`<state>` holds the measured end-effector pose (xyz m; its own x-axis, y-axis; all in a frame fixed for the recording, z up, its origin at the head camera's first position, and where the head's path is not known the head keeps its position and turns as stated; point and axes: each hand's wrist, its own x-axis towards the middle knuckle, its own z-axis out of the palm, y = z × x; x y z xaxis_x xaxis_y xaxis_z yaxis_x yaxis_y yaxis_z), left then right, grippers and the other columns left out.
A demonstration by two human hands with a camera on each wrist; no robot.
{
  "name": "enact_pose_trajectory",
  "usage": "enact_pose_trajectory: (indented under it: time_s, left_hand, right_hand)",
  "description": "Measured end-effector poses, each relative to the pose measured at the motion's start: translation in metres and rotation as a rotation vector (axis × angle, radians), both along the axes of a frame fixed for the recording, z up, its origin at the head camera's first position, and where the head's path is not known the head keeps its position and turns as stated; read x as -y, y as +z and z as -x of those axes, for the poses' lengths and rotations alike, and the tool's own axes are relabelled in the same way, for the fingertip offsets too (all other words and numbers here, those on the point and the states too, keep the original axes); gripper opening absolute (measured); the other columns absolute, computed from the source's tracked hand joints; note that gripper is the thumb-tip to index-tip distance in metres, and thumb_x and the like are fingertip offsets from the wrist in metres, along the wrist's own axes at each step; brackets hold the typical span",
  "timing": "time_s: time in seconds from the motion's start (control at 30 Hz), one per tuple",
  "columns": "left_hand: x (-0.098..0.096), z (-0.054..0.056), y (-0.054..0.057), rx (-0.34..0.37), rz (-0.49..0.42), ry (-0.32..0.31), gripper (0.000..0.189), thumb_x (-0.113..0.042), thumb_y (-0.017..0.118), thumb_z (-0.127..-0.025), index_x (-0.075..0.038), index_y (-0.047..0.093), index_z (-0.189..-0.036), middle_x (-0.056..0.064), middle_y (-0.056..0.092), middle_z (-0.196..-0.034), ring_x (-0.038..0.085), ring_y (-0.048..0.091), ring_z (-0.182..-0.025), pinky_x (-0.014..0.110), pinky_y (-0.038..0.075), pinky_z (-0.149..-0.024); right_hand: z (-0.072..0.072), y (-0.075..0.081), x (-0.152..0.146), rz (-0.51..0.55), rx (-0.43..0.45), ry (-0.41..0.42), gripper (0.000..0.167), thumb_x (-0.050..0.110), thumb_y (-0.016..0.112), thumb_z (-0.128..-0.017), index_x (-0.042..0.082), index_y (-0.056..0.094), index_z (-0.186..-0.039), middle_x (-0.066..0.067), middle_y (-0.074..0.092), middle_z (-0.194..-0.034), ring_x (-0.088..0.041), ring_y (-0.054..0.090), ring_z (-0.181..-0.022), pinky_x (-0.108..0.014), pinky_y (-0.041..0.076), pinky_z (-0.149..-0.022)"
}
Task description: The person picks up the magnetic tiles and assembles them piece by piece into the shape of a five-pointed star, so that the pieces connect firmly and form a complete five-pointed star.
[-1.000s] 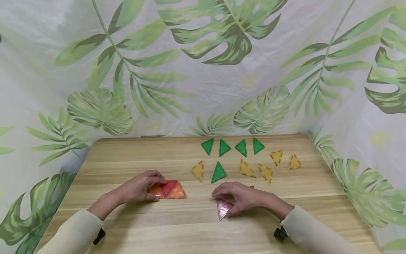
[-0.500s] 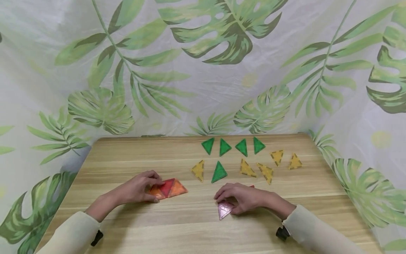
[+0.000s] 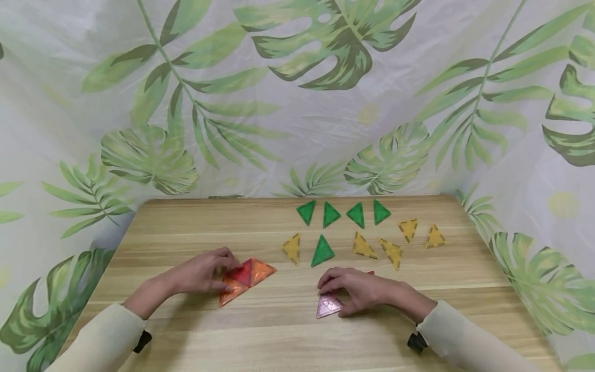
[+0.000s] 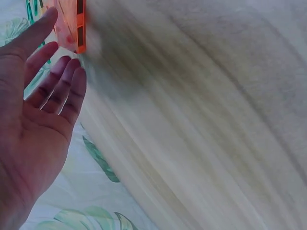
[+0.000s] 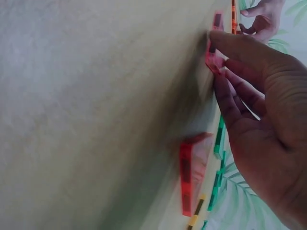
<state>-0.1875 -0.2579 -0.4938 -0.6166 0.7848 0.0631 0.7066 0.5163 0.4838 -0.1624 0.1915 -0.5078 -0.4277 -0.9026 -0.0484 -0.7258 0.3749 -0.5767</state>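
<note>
A joined row of magnetic tiles, two orange triangles [image 3: 262, 270] with a red triangle [image 3: 243, 273] between them, lies slanted on the wooden table [image 3: 195, 336]. My left hand [image 3: 202, 272] holds its left part, fingertips at the red tile and thumb over the lower orange one. In the left wrist view the thumb reaches the orange tile edge [image 4: 80, 28]. To the right, my right hand [image 3: 355, 289] pinches a pink triangular tile [image 3: 328, 306] between thumb and fingers. A red tile [image 5: 192, 172] lies beside that hand, mostly hidden behind it in the head view.
Several green triangular tiles [image 3: 355, 214] line the table's far side, with another green one [image 3: 322, 251] nearer. Several yellow triangular tiles [image 3: 364, 246] are scattered around it and to the right. A leaf-patterned cloth [image 3: 316, 134] hangs behind the table.
The orange-and-red row has turned counterclockwise, its right end higher and its left end lower, under my left hand. The pink tile has turned slightly in my right hand.
</note>
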Motion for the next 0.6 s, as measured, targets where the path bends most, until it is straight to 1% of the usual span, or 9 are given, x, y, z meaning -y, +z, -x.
enact_pose_trajectory:
  time_s: [0.07, 0.13, 0.2, 0.27, 0.37, 0.43, 0.6]
  left_hand:
    - [-0.001, 0.003, 0.000, -0.010, 0.003, -0.013, 0.052, -0.017, 0.092, -0.083, -0.004, 0.073, -0.130, 0.011, 0.067, -0.124, 0.027, 0.065, -0.112, 0.047, 0.058, -0.092]
    - [-0.003, 0.006, 0.001, -0.008, 0.022, -0.032, 0.060, -0.016, 0.092, -0.083, -0.005, 0.070, -0.137, 0.015, 0.064, -0.136, 0.034, 0.061, -0.124, 0.055, 0.054, -0.100]
    - [-0.004, 0.008, 0.002, 0.026, 0.041, -0.057, 0.065, -0.013, 0.092, -0.082, -0.006, 0.067, -0.142, 0.018, 0.059, -0.147, 0.041, 0.055, -0.133, 0.062, 0.050, -0.104]
    - [-0.006, 0.011, 0.003, 0.066, 0.058, -0.088, 0.068, -0.011, 0.091, -0.081, -0.007, 0.065, -0.144, 0.020, 0.054, -0.153, 0.044, 0.050, -0.138, 0.065, 0.046, -0.107]
    - [-0.009, 0.013, 0.005, 0.107, 0.086, -0.122, 0.071, -0.009, 0.089, -0.080, -0.007, 0.064, -0.146, 0.020, 0.051, -0.157, 0.045, 0.047, -0.140, 0.065, 0.044, -0.109]
    - [-0.011, 0.014, 0.006, 0.108, 0.107, -0.142, 0.071, -0.010, 0.089, -0.080, -0.008, 0.064, -0.146, 0.019, 0.051, -0.158, 0.044, 0.047, -0.139, 0.062, 0.045, -0.108]
    - [-0.013, 0.014, 0.009, 0.102, 0.158, -0.147, 0.070, -0.011, 0.088, -0.081, -0.011, 0.065, -0.147, 0.016, 0.050, -0.160, 0.037, 0.048, -0.135, 0.056, 0.049, -0.105]
  right_hand:
    - [0.001, 0.002, 0.000, -0.009, 0.009, 0.016, 0.058, 0.014, 0.088, -0.083, 0.007, 0.070, -0.138, -0.003, 0.059, -0.144, -0.014, 0.056, -0.133, -0.031, 0.048, -0.113]
    - [0.002, 0.003, -0.001, -0.012, 0.027, 0.031, 0.059, 0.010, 0.087, -0.083, 0.006, 0.068, -0.139, -0.005, 0.058, -0.145, -0.014, 0.055, -0.133, -0.030, 0.048, -0.113]
    - [0.003, 0.003, -0.001, -0.014, 0.034, 0.044, 0.059, 0.007, 0.086, -0.084, 0.005, 0.068, -0.140, -0.005, 0.057, -0.145, -0.013, 0.055, -0.133, -0.029, 0.047, -0.112]
    - [0.004, 0.004, -0.002, -0.018, 0.045, 0.047, 0.059, 0.007, 0.085, -0.084, 0.006, 0.068, -0.141, -0.005, 0.057, -0.145, -0.012, 0.054, -0.133, -0.028, 0.047, -0.112]
    - [0.005, 0.004, -0.003, -0.019, 0.052, 0.044, 0.059, 0.008, 0.086, -0.085, 0.007, 0.068, -0.141, -0.003, 0.057, -0.144, -0.011, 0.054, -0.132, -0.027, 0.048, -0.111]
    - [0.005, 0.003, -0.003, -0.016, 0.054, 0.038, 0.059, 0.010, 0.087, -0.084, 0.007, 0.069, -0.140, -0.003, 0.058, -0.144, -0.010, 0.055, -0.130, -0.026, 0.048, -0.110]
    - [0.005, -0.001, -0.004, -0.006, 0.027, 0.021, 0.060, 0.017, 0.089, -0.083, 0.009, 0.069, -0.139, 0.000, 0.058, -0.143, -0.010, 0.056, -0.131, -0.028, 0.048, -0.111]
